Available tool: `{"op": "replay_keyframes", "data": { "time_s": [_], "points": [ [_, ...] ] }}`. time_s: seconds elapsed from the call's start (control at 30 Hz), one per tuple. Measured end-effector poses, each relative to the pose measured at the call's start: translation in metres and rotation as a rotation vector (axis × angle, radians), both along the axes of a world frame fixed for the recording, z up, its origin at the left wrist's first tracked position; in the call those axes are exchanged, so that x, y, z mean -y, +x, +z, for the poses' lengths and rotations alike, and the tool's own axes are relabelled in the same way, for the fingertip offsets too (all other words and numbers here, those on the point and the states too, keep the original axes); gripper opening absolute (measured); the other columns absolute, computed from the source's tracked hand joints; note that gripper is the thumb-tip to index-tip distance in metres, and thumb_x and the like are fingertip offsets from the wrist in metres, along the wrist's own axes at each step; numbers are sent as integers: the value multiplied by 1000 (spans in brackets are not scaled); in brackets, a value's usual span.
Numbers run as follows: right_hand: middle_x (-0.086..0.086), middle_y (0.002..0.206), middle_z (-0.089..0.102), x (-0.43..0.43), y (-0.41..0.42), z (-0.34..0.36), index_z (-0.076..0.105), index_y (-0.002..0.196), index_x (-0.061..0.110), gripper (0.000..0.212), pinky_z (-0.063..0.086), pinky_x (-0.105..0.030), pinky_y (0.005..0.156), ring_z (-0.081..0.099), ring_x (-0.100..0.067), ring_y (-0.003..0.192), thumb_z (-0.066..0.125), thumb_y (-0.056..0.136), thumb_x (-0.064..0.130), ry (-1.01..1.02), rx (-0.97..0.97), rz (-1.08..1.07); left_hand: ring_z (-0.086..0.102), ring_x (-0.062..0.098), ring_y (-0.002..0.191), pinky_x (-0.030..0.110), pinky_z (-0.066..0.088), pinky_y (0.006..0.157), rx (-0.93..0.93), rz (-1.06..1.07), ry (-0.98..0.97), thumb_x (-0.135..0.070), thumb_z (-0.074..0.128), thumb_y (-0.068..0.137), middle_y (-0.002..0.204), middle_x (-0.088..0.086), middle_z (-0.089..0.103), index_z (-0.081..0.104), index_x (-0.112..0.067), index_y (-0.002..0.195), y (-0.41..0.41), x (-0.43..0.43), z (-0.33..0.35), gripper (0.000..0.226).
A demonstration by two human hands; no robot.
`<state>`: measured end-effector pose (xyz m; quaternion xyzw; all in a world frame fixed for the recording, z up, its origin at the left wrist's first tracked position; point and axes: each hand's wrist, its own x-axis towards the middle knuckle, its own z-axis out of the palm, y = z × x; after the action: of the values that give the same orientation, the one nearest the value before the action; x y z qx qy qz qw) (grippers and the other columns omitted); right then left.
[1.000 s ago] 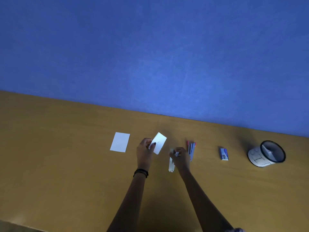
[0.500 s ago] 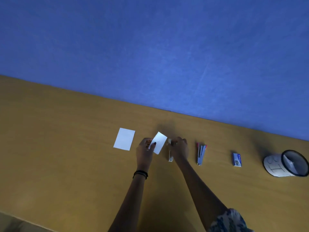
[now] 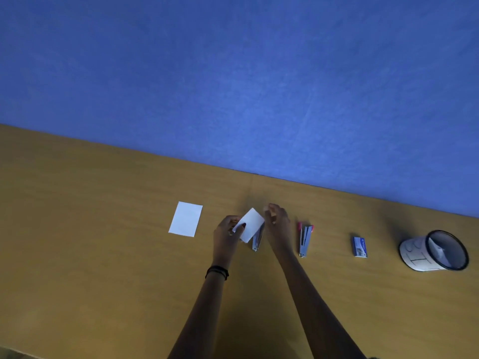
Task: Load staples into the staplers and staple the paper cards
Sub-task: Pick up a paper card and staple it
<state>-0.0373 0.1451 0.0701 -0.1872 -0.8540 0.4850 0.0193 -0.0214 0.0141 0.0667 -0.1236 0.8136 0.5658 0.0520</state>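
My left hand [image 3: 228,233] pinches a white paper card [image 3: 250,224] by its lower left corner and holds it tilted just above the table. A silver stapler [image 3: 257,239] lies on the table right under the card's right edge, partly hidden by it. My right hand [image 3: 278,224] hovers just right of that stapler with loosely curled fingers, and I see nothing in it. A second white card [image 3: 185,218] lies flat to the left. A second stapler with pink ends [image 3: 305,239] lies to the right of my right hand. A small blue staple box [image 3: 360,246] lies further right.
A white cup with a black rim [image 3: 432,251] lies on its side at the far right. The wooden table [image 3: 90,255] ends at a blue wall [image 3: 233,73] behind the objects.
My right hand has let go of the silver stapler, which now lies on the table beside the card. The camera view has shifted, and my left hand still holds the card.
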Motion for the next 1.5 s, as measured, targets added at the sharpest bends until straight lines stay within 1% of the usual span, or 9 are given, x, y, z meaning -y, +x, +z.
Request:
{"op": "replay_keyframes", "data": {
  "time_s": [0.1, 0.2, 0.47, 0.73, 0.87, 1.0, 1.23, 1.33, 1.5],
  "points": [
    [-5, 107, 64, -9, 4, 7, 59, 117, 10, 27, 39, -7, 61, 55, -10, 86, 50, 94, 19, -1, -5, 144, 55, 12, 58, 26, 43, 54, -12, -102, 35, -3, 60, 86, 75, 1, 64, 64, -11, 91, -1, -4, 8, 11],
    [-6, 101, 65, -14, 12, 13, 59, 117, 7, 27, 39, -17, 64, 57, -13, 86, 53, 92, 15, -20, -31, 186, 50, 8, 48, 24, 40, 49, -13, -161, 63, -2, 60, 85, 67, -2, 62, 62, -17, 85, -1, -10, 16, 15],
    [-2, 76, 59, -26, 35, 32, 63, 97, 6, 13, 35, -9, 51, 51, -10, 64, 55, 88, 3, -76, -144, 77, 47, 0, 50, 12, 33, 49, -49, -163, 41, -7, 64, 84, 60, -4, 55, 60, -10, 71, 7, -21, 28, 14],
    [-8, 74, 62, -47, 60, 58, 63, 96, -2, 13, 45, -11, 45, 56, 2, 52, 64, 82, -1, -236, -182, -14, 54, 9, 63, 17, 43, 58, -57, -118, 198, -3, 65, 84, 70, 0, 59, 66, -4, 92, 19, -39, 47, 8],
    [0, 65, 59, -57, 71, 69, 64, 93, 2, 16, 37, -9, 40, 54, 1, 43, 68, 78, -2, -229, -146, 18, 59, 12, 72, 18, 47, 63, -134, -129, 246, -5, 67, 83, 80, 6, 66, 67, -8, 91, 29, -46, 61, 8],
    [-4, 77, 64, -63, 79, 78, 66, 91, 5, 15, 43, -13, 54, 57, -12, 65, 68, 77, -1, -206, -145, 16, 62, 7, 75, 16, 49, 68, -216, -162, 262, -9, 68, 83, 85, 3, 70, 68, -15, 90, 39, -52, 71, 9],
    [-4, 80, 65, -70, 92, 96, 66, 97, 4, 19, 44, -8, 51, 58, -7, 63, 58, 83, -6, -194, -213, -17, 62, -5, 74, 7, 46, 66, -322, -172, 269, -13, 69, 83, 78, -19, 69, 65, -33, 83, 53, -58, 93, 21],
    [-4, 86, 66, -71, 98, 101, 66, 95, 4, 23, 45, -6, 60, 60, 4, 67, 57, 80, -12, -200, -250, 0, 65, 2, 78, 13, 50, 69, -361, -213, 264, -10, 67, 84, 82, -12, 71, 69, -26, 84, 58, -56, 101, 16],
    [-3, 92, 65, -77, 111, 107, 66, 88, 3, 24, 46, -12, 72, 61, -8, 85, 65, 72, -15, -30, -448, 68, 65, 13, 99, 29, 52, 87, -465, -339, 262, 6, 60, 82, 93, 1, 73, 72, -7, 81, 68, -49, 108, 18]
  ]
}}
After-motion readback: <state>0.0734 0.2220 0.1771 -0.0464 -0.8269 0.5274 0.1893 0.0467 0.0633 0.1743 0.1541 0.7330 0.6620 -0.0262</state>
